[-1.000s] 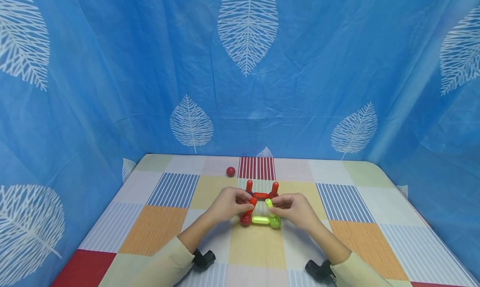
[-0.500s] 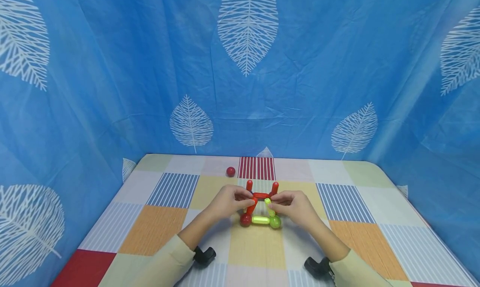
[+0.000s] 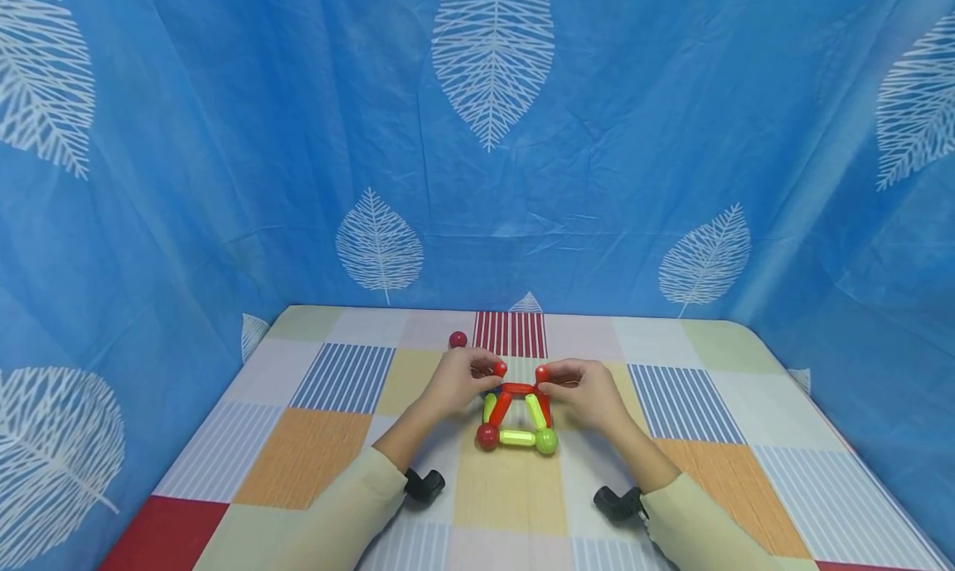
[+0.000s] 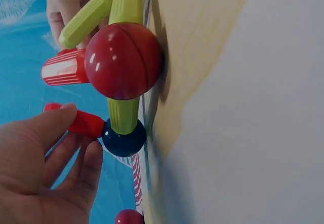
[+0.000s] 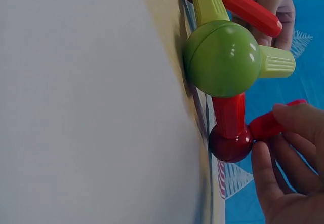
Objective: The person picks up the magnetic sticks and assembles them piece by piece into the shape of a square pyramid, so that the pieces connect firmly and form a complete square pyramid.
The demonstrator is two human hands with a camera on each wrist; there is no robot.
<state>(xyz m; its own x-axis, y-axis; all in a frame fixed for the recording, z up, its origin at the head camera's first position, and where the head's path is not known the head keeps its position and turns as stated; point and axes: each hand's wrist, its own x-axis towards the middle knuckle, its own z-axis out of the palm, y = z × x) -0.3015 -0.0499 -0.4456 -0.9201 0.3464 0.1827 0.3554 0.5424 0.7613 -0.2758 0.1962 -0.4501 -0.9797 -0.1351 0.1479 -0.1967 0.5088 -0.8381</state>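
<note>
A frame of toy rods and balls stands on the table. Its near corners are a red ball (image 4: 124, 61) and a green ball (image 5: 223, 58), joined by a yellow-green rod (image 3: 517, 437). From them a near red rod (image 3: 501, 409) and a yellow-green upright rod (image 3: 535, 411) lean up, free of either hand. My left hand (image 3: 462, 382) pinches the far-left red rod (image 4: 86, 123) on a blue ball (image 4: 123, 139). With thumb and fingers, my right hand (image 3: 591, 394) pinches the far-right red rod (image 5: 267, 125), which rises from a dark red ball (image 5: 231, 143).
A loose red ball (image 3: 458, 340) lies behind the frame, left of centre. The patchwork-covered table (image 3: 515, 500) runs back to a blue leaf-patterned curtain (image 3: 597, 140). Black camera mounts (image 3: 425, 486) sit at both wrists.
Both hands have let go of the near upright rods and moved back to the far red ones. The near rods now lean more inward and backward than a second ago.
</note>
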